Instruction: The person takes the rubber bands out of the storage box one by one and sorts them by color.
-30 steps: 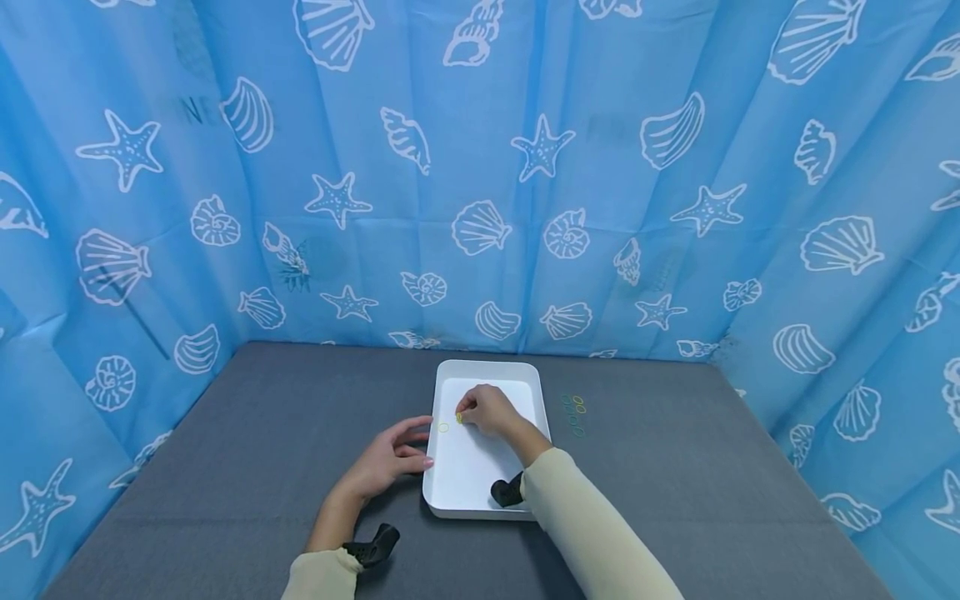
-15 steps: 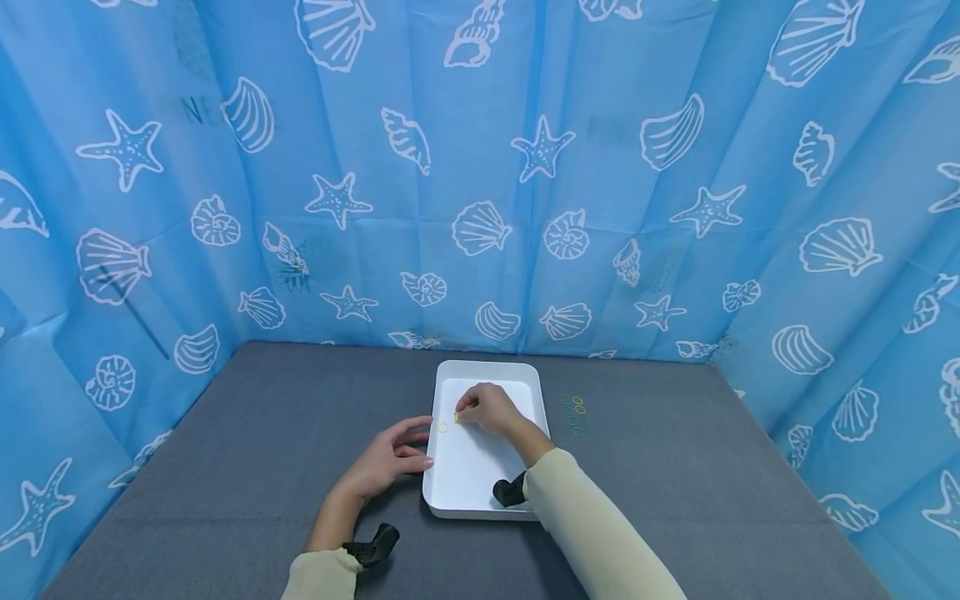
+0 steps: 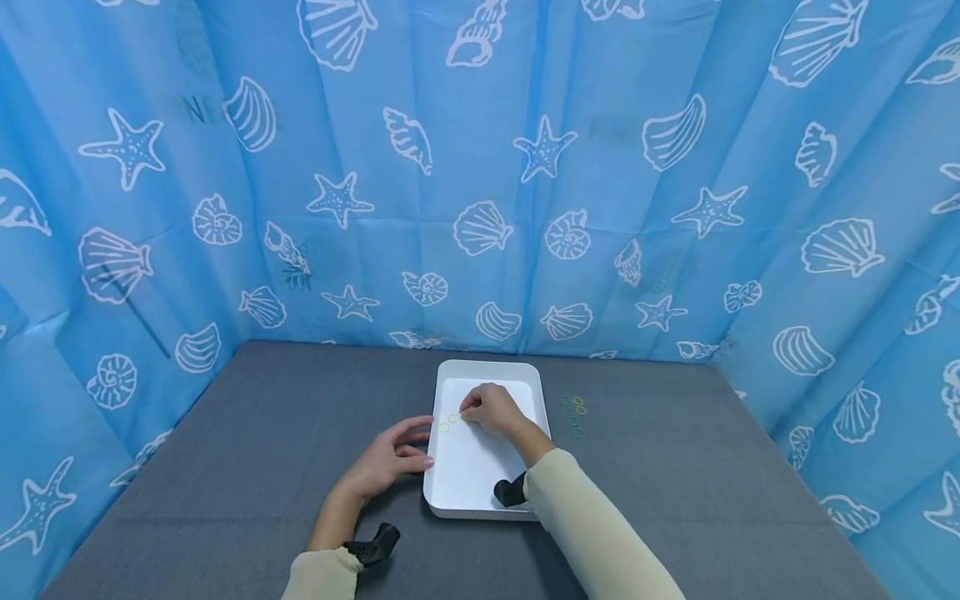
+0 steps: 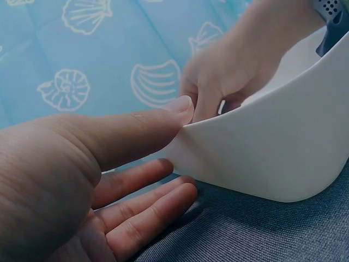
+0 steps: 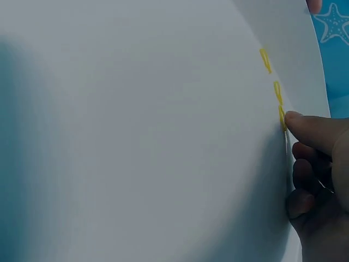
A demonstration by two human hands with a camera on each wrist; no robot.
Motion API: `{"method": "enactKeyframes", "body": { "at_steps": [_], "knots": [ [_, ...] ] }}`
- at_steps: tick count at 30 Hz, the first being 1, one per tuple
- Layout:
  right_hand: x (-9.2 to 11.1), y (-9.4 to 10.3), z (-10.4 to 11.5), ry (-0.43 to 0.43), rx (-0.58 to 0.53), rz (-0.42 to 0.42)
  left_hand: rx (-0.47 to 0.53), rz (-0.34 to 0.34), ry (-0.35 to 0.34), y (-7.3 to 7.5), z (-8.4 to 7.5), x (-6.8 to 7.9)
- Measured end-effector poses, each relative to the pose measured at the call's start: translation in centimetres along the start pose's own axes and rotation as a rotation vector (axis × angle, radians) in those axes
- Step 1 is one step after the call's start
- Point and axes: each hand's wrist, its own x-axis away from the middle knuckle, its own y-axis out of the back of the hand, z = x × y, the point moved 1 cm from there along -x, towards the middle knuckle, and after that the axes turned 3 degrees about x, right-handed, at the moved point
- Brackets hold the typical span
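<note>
A shallow white tray (image 3: 472, 475) lies on the table. Inside, near its left wall, thin yellow rubber bands form a short row; two lie flat, one rubber band (image 3: 444, 427) beside another rubber band (image 3: 453, 419). My right hand (image 3: 491, 408) reaches into the tray from the right. In the right wrist view its thumb and fingers pinch the end of a third yellow rubber band (image 5: 282, 118), close to the second. At the tray's left side rests my left hand (image 3: 386, 460), fingers loosely spread, the thumb (image 4: 180, 106) touching the rim in the left wrist view.
Right of the tray, yellow rubber bands (image 3: 579, 406) and several green rubber bands (image 3: 577, 432) lie on the grey cloth-covered table (image 3: 675, 483). A blue curtain (image 3: 480, 167) with white shell prints hangs behind. Each wrist wears a black mount (image 3: 375, 546).
A yellow rubber band that was upright at my right fingertips now lies flat beside the first one. The right hand has shifted slightly right; the left hand keeps its place.
</note>
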Motion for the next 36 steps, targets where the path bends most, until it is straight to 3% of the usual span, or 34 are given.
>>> {"method": "enactKeyframes", "body": {
  "at_steps": [7,15,26,36],
  "knots": [
    [0.0,-0.1,0.0,-0.005,0.027,0.008,-0.005,-0.001,0.005,0.1,0.6,-0.4],
    [0.1,0.0,0.1,-0.004,0.070,0.047,-0.008,-0.015,0.008,0.5,3.1,-1.6],
    [0.5,1.5,0.1,0.017,0.035,0.025,-0.036,-0.038,0.018,0.5,3.0,-1.5],
    [1.1,4.1,0.0,0.038,0.016,-0.009,-0.060,-0.053,0.030,0.4,3.1,-1.5]
  ]
}}
